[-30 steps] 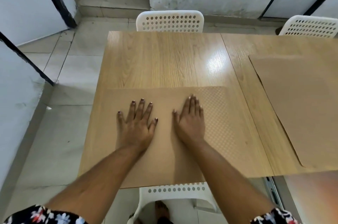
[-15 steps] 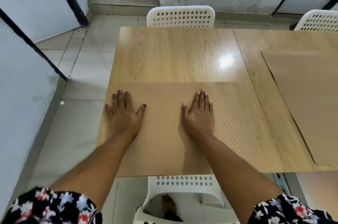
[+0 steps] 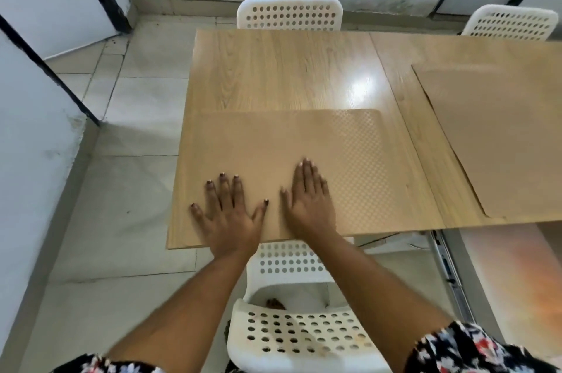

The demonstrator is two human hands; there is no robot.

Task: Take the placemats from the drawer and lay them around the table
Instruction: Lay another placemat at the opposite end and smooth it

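Loads of bare table (image 3: 273,74) beyond the near placemat (image 3: 304,141), second placemat (image 3: 492,135) covering its right.

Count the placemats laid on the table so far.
2. One placemat lies at the near left seat, under both flat hands; the other placemat lies to its right, cut off by the frame edge. More may lie out of view.

desk (image 3: 273,74): glossy wood-grain
near placemat (image 3: 349,153): matt tan, embossed checker texture
chairs (image 3: 289,13): white perforated plastic
floor (image 3: 127,190): smooth tile
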